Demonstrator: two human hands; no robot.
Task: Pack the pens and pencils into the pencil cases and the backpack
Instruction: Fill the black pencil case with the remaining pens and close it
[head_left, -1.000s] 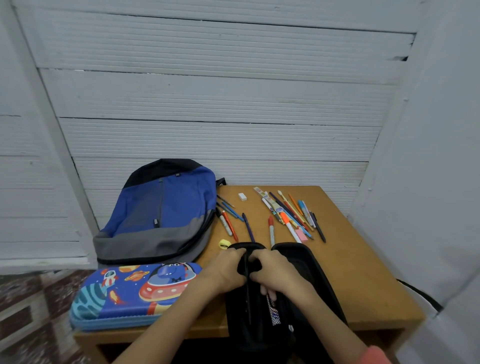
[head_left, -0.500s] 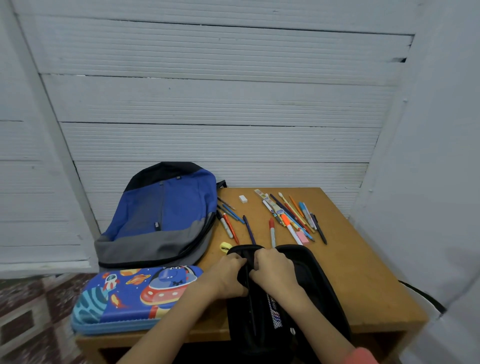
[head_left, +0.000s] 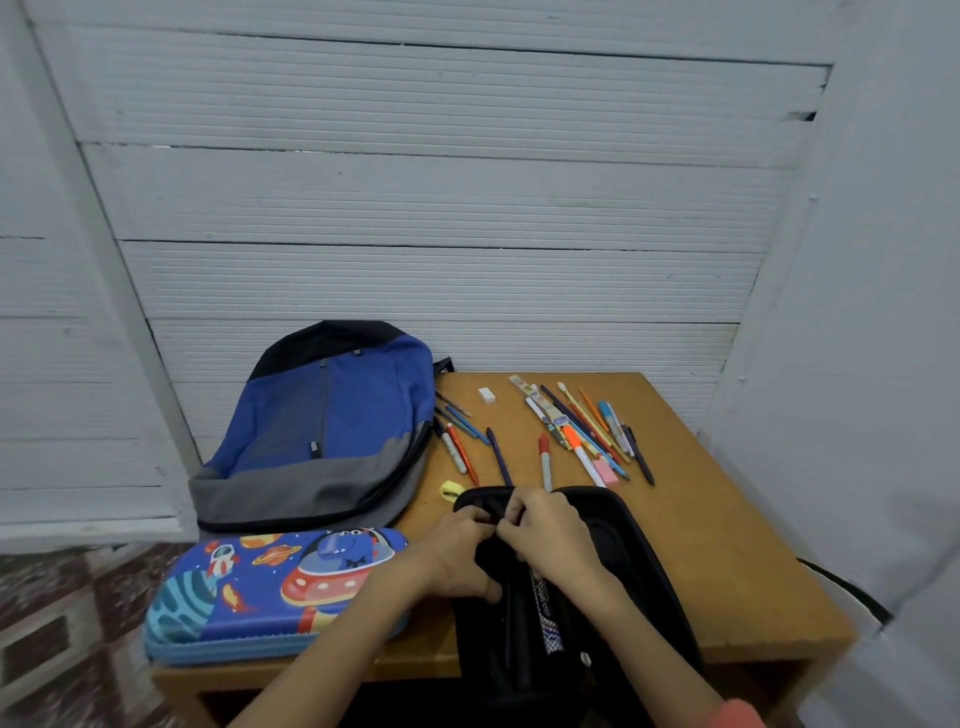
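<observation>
1. Our left hand (head_left: 457, 551) and right hand (head_left: 550, 535) meet at the far end of the black pencil case (head_left: 628, 551). The case lies at the near edge of the wooden table (head_left: 737, 530).
2. Our left fingers curl round the case's left rim. Our right fingertips pinch the case's middle seam, touching the left fingertips. We cannot tell whether a zip pull sits between them.
3. The black case gapes along its middle, and a patterned pen (head_left: 551, 621) lies lengthwise inside, just below our right hand.
4. The space-print pencil case (head_left: 260, 592) lies closed at the table's near left corner, beside the black case and partly under our left forearm.
5. The blue, grey and black backpack (head_left: 332, 431) lies flat behind it, against the white slatted wall (head_left: 415, 208).
6. A few loose pens (head_left: 460, 441) lie just beside the backpack's right edge. A larger heap of pens and pencils (head_left: 587, 431) spreads toward the far right. A red-capped marker (head_left: 544, 460) lies between the two groups.
7. A white eraser (head_left: 487, 395) sits near the far edge, a yellow sharpener (head_left: 451, 489) just beyond the black case, and a pink eraser (head_left: 605, 472) at the heap's near end.
</observation>
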